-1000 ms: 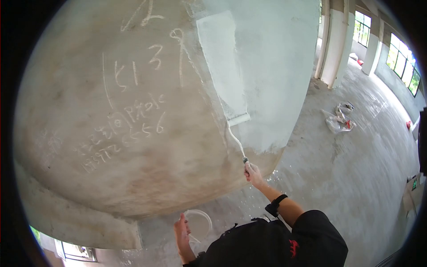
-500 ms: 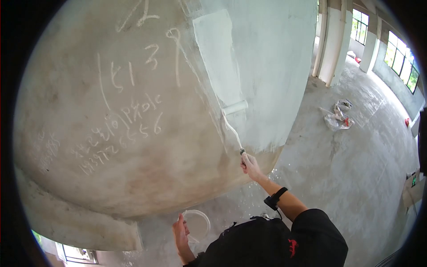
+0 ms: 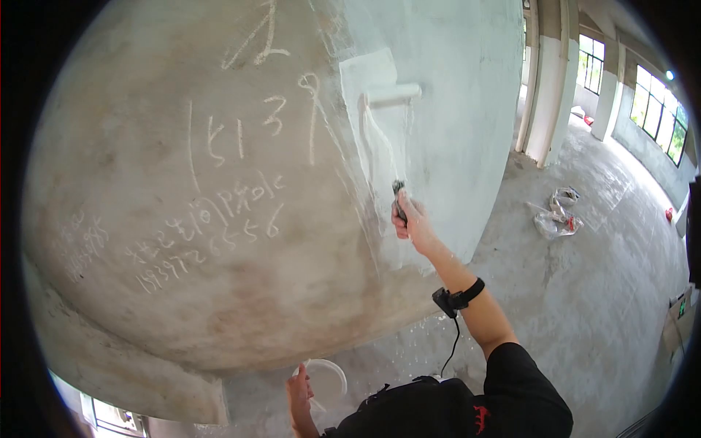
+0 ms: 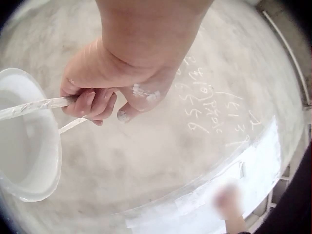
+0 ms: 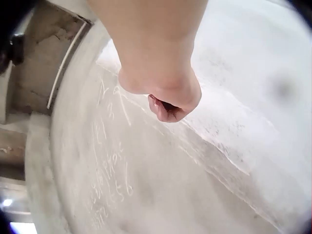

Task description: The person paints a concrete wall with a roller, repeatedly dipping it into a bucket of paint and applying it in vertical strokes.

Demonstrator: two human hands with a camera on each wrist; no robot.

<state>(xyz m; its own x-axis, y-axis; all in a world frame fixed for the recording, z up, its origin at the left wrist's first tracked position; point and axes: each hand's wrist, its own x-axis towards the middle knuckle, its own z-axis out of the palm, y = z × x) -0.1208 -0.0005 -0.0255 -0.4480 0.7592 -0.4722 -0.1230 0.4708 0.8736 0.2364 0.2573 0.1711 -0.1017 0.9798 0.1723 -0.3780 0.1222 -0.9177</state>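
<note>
The right hand (image 3: 413, 223) grips the dark handle of a paint roller (image 3: 393, 95), whose white sleeve lies against the freshly coated strip of wall (image 3: 445, 146). In the right wrist view the curled right hand (image 5: 168, 100) hides most of the handle. Low in the head view, the left hand (image 3: 299, 398) holds a white bucket (image 3: 343, 379) by its handle. The left wrist view shows the fingers of the left hand (image 4: 102, 92) curled round that handle, the bucket (image 4: 57, 161) hanging beside them with pale liquid inside. White smears mark the thumb.
Bare brown-grey wall (image 3: 241, 292) with chalk numbers and writing lies left of the pale coat. On the concrete floor (image 3: 569, 292) at the right are a plastic bag (image 3: 556, 223) and white drips near the wall's foot. Pillars (image 3: 548, 87) and windows stand farther back.
The roller first rose slightly, then went much higher up the pale strip, with the right arm stretching after it. The left hand keeps its hold on the bucket handle.
</note>
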